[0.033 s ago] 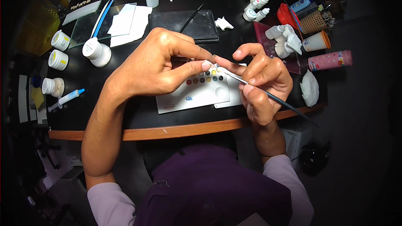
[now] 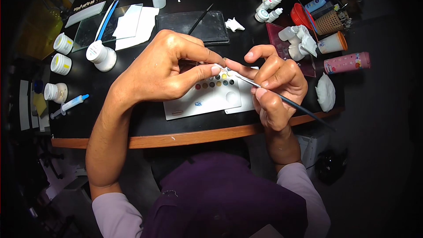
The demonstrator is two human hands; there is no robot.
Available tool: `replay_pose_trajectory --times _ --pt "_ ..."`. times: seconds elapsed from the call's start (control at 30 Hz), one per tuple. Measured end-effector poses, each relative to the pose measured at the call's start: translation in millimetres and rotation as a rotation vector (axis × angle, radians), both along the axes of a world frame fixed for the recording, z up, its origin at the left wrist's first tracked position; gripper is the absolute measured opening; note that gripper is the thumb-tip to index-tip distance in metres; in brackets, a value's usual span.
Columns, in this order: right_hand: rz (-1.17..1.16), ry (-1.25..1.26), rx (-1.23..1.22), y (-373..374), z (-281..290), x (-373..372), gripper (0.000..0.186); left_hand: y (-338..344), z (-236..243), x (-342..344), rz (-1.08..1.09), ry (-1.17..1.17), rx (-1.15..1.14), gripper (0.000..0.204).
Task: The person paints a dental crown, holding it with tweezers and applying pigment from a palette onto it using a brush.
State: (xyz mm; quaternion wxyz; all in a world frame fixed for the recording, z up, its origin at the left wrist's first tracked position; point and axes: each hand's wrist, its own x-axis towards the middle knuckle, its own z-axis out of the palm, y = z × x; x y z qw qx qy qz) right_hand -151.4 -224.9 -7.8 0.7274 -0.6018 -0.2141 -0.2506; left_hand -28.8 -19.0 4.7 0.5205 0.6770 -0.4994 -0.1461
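Observation:
My left hand [image 2: 172,64] is closed in a pinch over a white palette [image 2: 179,102] with small coloured paint wells, gripping a small pale piece [image 2: 229,72] with a thin light stem at its fingertips. My right hand [image 2: 282,88] holds a slim dark brush [image 2: 298,107] between thumb and fingers, its tip at the small piece. The index finger of that hand is raised and bent. A black slab [image 2: 191,20] with a dark stick across it lies behind my hands.
White jars [image 2: 61,64] and a syringe [image 2: 74,102] sit left. A glass slab [image 2: 83,31] holds paper. On the right are small bottles [image 2: 288,33], a red bowl [image 2: 297,15], a pink cylinder [image 2: 346,64] and white wadding [image 2: 325,92]. The wooden desk edge [image 2: 145,142] crosses below.

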Motion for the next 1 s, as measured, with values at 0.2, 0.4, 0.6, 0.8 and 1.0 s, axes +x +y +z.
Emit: replay_pose_trajectory --times 0.2,0.4,0.6,0.8,1.0 --pt "-0.009 -0.024 -0.050 -2.8 -2.6 1.5 0.012 -1.8 -0.8 -0.7 -0.030 -0.014 -0.042 0.020" --pt "0.000 -0.015 -0.108 -6.1 -1.9 2.7 0.011 -1.7 -3.4 -0.4 -0.025 0.006 -0.047 0.019" --pt "0.020 0.013 -0.026 -4.7 -0.8 0.7 0.010 -2.5 -1.1 -1.1 -0.018 0.016 -0.045 0.017" --pt "0.040 0.002 0.002 -5.3 -2.3 2.6 0.009 -0.2 1.3 -1.9 -0.016 0.034 -0.018 0.017" --pt "0.042 0.010 0.021 -3.3 -1.6 3.3 0.009 0.4 0.2 -2.7 -0.016 0.068 -0.025 0.017"
